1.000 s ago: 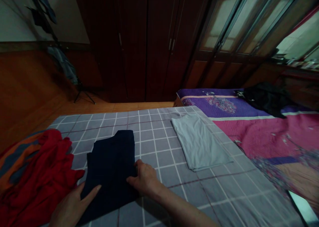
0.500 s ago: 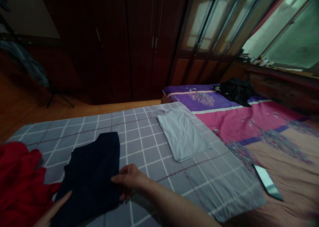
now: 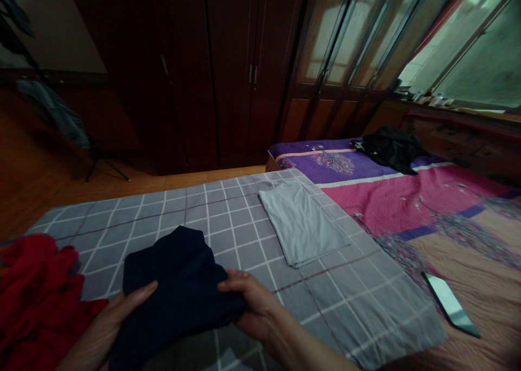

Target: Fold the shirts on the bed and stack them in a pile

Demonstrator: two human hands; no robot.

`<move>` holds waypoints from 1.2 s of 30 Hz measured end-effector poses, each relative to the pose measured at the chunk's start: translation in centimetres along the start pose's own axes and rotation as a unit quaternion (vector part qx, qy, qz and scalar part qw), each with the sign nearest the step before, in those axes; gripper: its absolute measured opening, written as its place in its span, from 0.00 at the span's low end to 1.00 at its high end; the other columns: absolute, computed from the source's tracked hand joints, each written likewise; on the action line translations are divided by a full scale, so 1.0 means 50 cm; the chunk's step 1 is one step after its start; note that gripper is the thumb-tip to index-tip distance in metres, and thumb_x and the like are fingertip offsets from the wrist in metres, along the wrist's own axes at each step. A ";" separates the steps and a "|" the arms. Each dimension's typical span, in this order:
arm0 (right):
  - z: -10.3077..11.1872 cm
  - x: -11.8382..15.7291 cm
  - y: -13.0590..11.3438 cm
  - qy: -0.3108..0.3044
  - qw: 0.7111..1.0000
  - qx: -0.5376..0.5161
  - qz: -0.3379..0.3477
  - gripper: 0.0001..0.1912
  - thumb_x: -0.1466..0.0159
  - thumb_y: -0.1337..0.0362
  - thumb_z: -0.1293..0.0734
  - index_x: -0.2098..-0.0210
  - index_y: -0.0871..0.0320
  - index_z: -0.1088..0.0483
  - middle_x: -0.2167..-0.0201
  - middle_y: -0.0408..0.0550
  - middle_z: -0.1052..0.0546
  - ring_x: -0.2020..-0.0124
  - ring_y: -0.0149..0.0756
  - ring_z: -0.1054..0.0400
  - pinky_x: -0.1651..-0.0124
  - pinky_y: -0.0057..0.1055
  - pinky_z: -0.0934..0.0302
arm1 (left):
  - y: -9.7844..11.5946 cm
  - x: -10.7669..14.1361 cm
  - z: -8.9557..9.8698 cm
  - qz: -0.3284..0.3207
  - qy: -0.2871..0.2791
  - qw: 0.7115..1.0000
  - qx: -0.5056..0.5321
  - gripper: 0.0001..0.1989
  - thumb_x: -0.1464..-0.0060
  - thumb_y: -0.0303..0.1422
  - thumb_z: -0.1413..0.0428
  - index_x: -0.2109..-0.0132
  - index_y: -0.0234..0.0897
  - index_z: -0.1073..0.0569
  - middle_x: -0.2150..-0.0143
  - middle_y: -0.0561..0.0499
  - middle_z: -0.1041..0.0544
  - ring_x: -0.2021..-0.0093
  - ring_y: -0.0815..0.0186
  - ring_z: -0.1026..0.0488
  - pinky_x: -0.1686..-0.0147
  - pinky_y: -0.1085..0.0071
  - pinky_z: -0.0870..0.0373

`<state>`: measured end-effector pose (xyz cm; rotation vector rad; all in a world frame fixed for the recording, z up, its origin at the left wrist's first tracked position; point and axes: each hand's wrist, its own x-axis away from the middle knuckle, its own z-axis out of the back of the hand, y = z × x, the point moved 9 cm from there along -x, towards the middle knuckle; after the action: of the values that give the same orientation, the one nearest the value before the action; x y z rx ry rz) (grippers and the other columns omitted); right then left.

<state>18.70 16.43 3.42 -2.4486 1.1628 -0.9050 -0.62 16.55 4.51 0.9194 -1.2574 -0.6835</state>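
Between my two hands is a folded dark navy garment (image 3: 179,289), its near part lifted off the checked grey sheet (image 3: 228,219). My left hand (image 3: 126,306) grips its left side, thumb on top and the other fingers hidden beneath. On the right edge, my right hand (image 3: 250,300) pinches the cloth between thumb and fingers. A crumpled red cloth (image 3: 36,306) lies left of my left hand. To the right of the garment, a folded light grey cloth (image 3: 301,221) rests flat on the sheet.
A phone-like slab (image 3: 451,303) lies on the patterned bedspread (image 3: 407,197) at right. Farther back is a black cloth item (image 3: 391,148). Dark wardrobes (image 3: 232,77) line the far side. A tripod (image 3: 106,164) stands on the floor at left.
Both hands have moved right and raised the navy garment, which now bends between them. My left hand shows more fully. The view has shifted slightly.
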 end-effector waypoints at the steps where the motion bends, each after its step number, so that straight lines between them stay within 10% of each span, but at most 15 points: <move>1: -0.007 0.026 -0.037 -0.008 0.999 0.008 0.039 0.19 0.58 0.70 0.30 0.64 0.65 0.26 0.70 0.46 0.23 0.72 0.26 0.31 0.64 0.21 0.39 | 0.007 0.016 -0.025 0.042 -0.011 0.998 0.037 0.17 0.64 0.41 0.36 0.64 0.39 0.24 0.74 0.50 0.20 0.71 0.50 0.21 0.74 0.58 0.22; 5: -0.004 0.123 -0.178 0.010 0.986 0.071 0.148 0.19 0.54 0.68 0.29 0.61 0.61 0.27 0.67 0.45 0.22 0.70 0.28 0.29 0.62 0.22 0.38 | 0.062 0.059 -0.157 0.093 -0.105 0.981 0.131 0.22 0.65 0.32 0.34 0.58 0.35 0.26 0.72 0.49 0.20 0.71 0.53 0.21 0.73 0.63 0.22; 14: 0.123 0.174 -0.517 0.180 0.924 0.168 0.292 0.13 0.51 0.71 0.35 0.65 0.59 0.28 0.67 0.44 0.22 0.70 0.29 0.29 0.64 0.23 0.35 | 0.245 -0.033 -0.516 -0.080 -0.365 0.899 0.228 0.27 0.54 0.23 0.40 0.45 0.34 0.34 0.58 0.47 0.22 0.63 0.64 0.23 0.58 0.66 0.25; 17: 0.184 0.186 -0.590 0.197 0.903 0.220 0.312 0.15 0.48 0.69 0.37 0.60 0.57 0.28 0.61 0.45 0.22 0.66 0.29 0.28 0.59 0.25 0.35 | 0.240 -0.044 -0.593 -0.103 -0.409 0.874 0.239 0.30 0.54 0.24 0.39 0.44 0.38 0.35 0.51 0.48 0.24 0.58 0.64 0.24 0.53 0.64 0.28; 25: 0.467 0.187 -0.512 0.338 0.873 0.302 0.180 0.06 0.52 0.67 0.36 0.74 0.61 0.29 0.80 0.52 0.25 0.80 0.35 0.33 0.75 0.31 0.38 | -0.024 -0.095 -0.712 -0.004 -0.354 0.916 0.187 0.34 0.63 0.17 0.41 0.45 0.34 0.36 0.52 0.42 0.24 0.55 0.59 0.25 0.51 0.59 0.30; 36: 0.554 0.240 -0.500 0.403 0.809 0.404 0.142 0.17 0.48 0.61 0.32 0.60 0.61 0.26 0.70 0.53 0.21 0.72 0.41 0.27 0.73 0.34 0.35 | -0.069 -0.101 -0.722 -0.004 -0.348 0.925 0.150 0.30 0.59 0.23 0.42 0.47 0.37 0.38 0.56 0.45 0.23 0.63 0.61 0.24 0.64 0.64 0.26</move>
<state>57.19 22.72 -0.40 -1.1594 0.9810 -1.9215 33.87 26.41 -2.85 0.9610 -2.0346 -0.8800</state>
